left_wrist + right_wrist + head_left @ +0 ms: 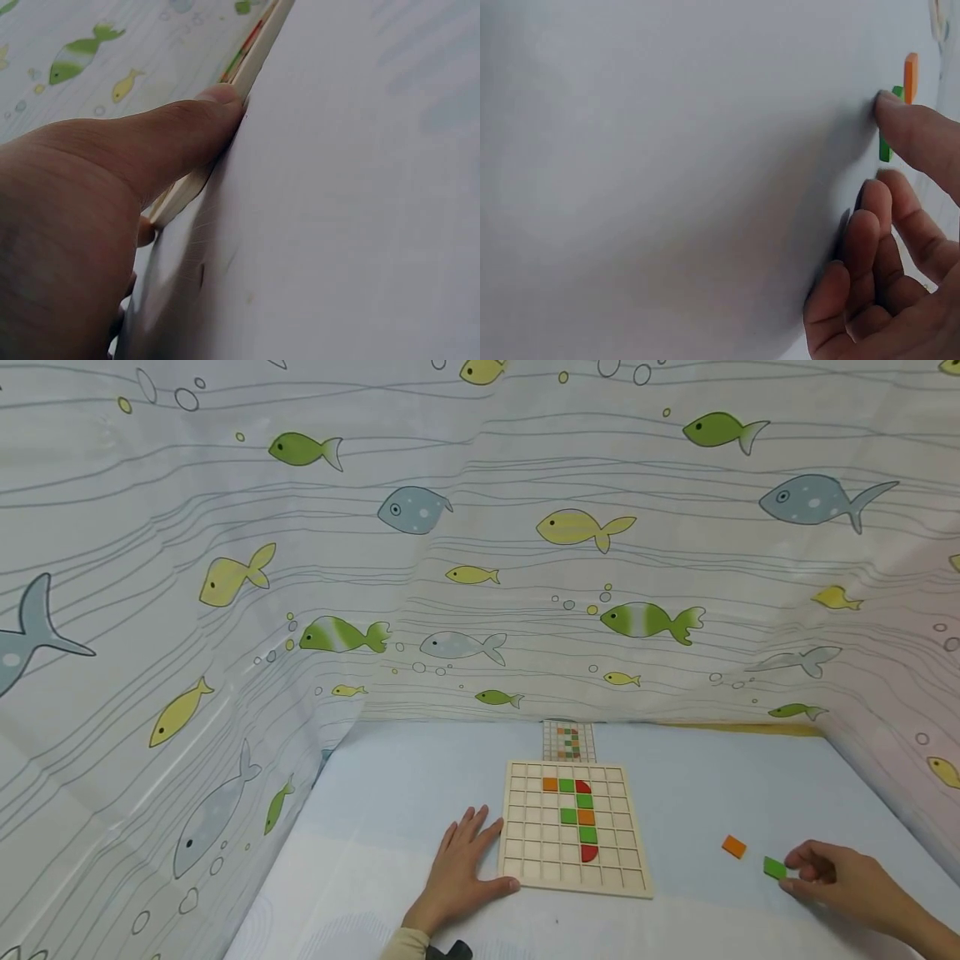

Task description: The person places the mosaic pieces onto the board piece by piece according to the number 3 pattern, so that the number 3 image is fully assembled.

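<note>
A square wooden grid board (pixel 518 852) lies on the table, with green and orange squares and red rounded pieces set in its cells. My left hand (pixel 459 877) is spread at the board's left side, its thumb touching the near edge; the left wrist view shows that thumb (pixel 187 124) against the board's side. On the right, my right hand (pixel 843 878) has its thumb and index finger at the right corner of a green square tile (pixel 775 867), pinching it. The right wrist view shows the thumb (pixel 919 131) partly covering this tile. The other fingers are curled.
An orange square tile (pixel 734 847) lies just left of the green one. Behind the board is a card (pixel 550 750) printed with a grid and coloured shapes. A fish-patterned sheet (pixel 517 468) rises around the back and sides of the pale table (pixel 405 777).
</note>
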Motion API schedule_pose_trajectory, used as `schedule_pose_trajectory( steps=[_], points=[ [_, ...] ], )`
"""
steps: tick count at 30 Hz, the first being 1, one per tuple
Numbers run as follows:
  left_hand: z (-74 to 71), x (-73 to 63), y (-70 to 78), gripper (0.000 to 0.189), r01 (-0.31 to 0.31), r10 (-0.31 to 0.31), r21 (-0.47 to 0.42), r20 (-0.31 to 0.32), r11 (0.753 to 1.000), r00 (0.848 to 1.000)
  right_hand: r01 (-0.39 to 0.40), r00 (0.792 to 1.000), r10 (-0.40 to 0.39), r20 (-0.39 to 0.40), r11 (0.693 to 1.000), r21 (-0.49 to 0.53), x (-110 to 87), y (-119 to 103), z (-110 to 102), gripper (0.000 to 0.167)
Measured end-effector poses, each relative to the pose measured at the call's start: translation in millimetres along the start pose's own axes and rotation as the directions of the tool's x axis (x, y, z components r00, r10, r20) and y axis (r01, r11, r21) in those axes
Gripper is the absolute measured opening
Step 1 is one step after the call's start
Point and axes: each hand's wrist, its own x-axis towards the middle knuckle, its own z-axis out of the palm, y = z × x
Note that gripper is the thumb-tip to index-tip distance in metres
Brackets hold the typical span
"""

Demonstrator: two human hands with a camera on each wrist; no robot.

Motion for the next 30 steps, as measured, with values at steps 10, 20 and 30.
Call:
schedule_pose_trajectory(
  steps=[10, 20, 30],
  points=[
    [1.5, -0.5, -2.8, 0.093, 0.001, -0.001, 0.009, -0.006, 1.000, 1.000, 0.039, 0.999, -0.039, -0.019, 0.999, 0.011, -1.7, -4.8, 4.2, 0.035],
    [2.4, -0.2, -2.9, 0.093, 0.002, -0.002, -0.004, -0.007, 1.000, 1.000, 0.079, 0.996, -0.080, -0.034, 0.997, -0.022, 0.5, -7.8, 9.6, 0.030],
    [2.5, -0.4, -3.6, 0.092, 0.004, -0.004, -0.012, -0.004, 1.000, 1.000, 0.156, 0.985, -0.159, -0.065, 0.987, -0.046, -0.2, -9.8, 8.5, 0.025]
  ],
)
